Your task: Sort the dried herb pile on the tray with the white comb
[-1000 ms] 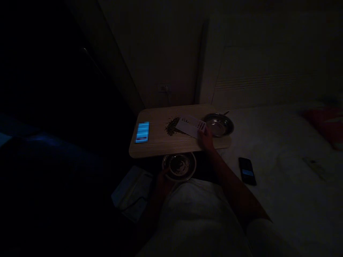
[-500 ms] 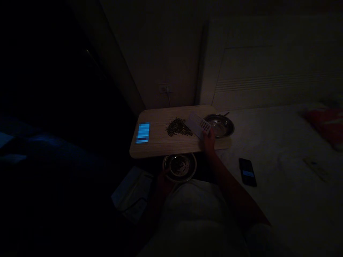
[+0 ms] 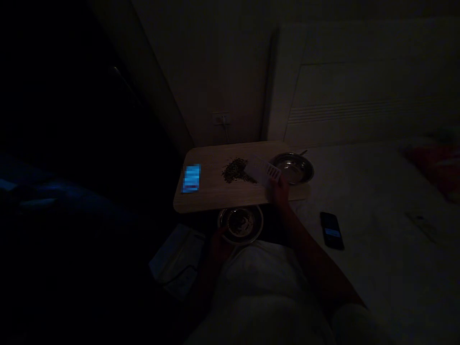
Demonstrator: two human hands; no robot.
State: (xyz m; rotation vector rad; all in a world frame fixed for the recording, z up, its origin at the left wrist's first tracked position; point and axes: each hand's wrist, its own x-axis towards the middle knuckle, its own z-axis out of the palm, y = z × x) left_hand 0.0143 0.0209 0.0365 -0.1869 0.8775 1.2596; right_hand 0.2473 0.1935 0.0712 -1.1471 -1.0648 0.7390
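My right hand (image 3: 280,191) is closed on one end of a pale flat slotted plastic piece (image 3: 259,171), whose far edge reaches a pile of small dark seed-like bits (image 3: 235,170). The pile lies spread on a light wooden tabletop (image 3: 212,199). Below the table's near edge, my left hand (image 3: 220,243) grips the rim of a metal bowl (image 3: 259,229) from its left side. Dark bits lie in the bottom of that bowl. A second metal bowl (image 3: 305,175) stands at the table's right end, just beyond my right hand, with a thin handle sticking out behind it.
A lit screen (image 3: 191,178) lies at the table's left end. To the right, a dark phone (image 3: 331,231) rests on a white bed (image 3: 373,268), with red cloth (image 3: 436,167) farther off. A wall socket (image 3: 220,119) with a cord is behind the table. The room is very dark.
My right hand has shifted the slotted piece slightly left and down, against the pile's right side. My left hand and the bowl in it stay put. The picture is a little darker.
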